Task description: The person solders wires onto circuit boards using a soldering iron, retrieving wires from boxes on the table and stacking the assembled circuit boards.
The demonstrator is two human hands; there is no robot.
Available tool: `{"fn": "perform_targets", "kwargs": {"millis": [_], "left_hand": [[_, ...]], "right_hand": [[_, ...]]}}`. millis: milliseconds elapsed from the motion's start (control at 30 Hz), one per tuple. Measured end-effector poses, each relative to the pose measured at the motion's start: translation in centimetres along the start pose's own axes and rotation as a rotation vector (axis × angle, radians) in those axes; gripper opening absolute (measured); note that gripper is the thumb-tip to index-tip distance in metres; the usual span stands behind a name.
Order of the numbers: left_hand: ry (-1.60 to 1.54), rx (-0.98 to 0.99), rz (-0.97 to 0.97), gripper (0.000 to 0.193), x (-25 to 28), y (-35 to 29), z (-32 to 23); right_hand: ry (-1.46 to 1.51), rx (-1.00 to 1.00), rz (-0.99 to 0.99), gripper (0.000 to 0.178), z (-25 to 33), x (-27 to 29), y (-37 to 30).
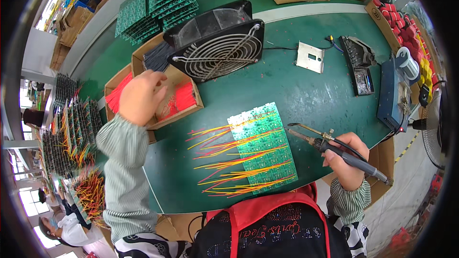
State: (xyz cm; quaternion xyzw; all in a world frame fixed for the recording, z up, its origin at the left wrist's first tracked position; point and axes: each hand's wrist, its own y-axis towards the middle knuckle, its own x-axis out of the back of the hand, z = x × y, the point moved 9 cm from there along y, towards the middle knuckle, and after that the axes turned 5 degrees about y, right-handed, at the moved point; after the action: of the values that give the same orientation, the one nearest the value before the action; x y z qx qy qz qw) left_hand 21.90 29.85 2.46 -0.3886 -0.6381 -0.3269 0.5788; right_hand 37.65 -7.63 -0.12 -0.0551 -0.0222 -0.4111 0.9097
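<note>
My left hand (142, 96) is over a cardboard box (198, 107) of red wires (184, 96), its fingers loosely bent and apart, with nothing visible between them. My right hand (348, 161) grips a soldering iron (356, 162) with a thin curved metal tube fixed alongside its tip. The iron's tip points left, just off the right edge of a green circuit board panel (260, 150). Several rows of yellow and red wires (222, 166) lie across the panel and stick out past its left side.
A black fan (217, 50) with a wire grille stands behind the boxes, near dark wires (158, 57). Stacked circuit boards (160, 7) are at the back left. To the right are a metal plate (310, 57), a black tray (356, 64), a blue soldering station (394, 96) and a solder spool (407, 63).
</note>
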Motion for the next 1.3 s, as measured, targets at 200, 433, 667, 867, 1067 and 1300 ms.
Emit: {"fn": "perform_targets", "kwargs": {"millis": [200, 433, 667, 867, 1067, 1300], "left_hand": [[0.276, -0.018, -0.131, 0.03, -2.2, 4.6, 0.5], [0.354, 0.122, -0.29, 0.024, -3.0, 6.9, 3.3], [0.27, 0.022, -0.274, 0.01, -2.6, 7.1, 2.8], [0.249, -0.029, -0.272, 0.015, -2.7, 7.1, 3.2], [0.334, -0.01, -0.344, 0.013, -0.2, 5.7, 1.3], [0.293, -0.019, -0.336, 0.015, -0.4, 4.6, 2.2]], "right_hand": [[0.001, -0.002, -0.013, 0.016, 0.0, 0.0, 0.5], [-0.034, 0.011, -0.023, 0.017, -0.3, -0.4, 1.4], [-0.034, 0.011, -0.028, 0.018, -0.3, -0.5, 1.5], [-0.033, 0.014, -0.026, 0.017, -0.2, -0.4, 1.0], [-0.049, 0.049, -0.012, 0.016, 0.3, -0.2, 0.3], [-0.036, 0.051, -0.012, 0.016, 0.5, 0.0, -0.3]]}}
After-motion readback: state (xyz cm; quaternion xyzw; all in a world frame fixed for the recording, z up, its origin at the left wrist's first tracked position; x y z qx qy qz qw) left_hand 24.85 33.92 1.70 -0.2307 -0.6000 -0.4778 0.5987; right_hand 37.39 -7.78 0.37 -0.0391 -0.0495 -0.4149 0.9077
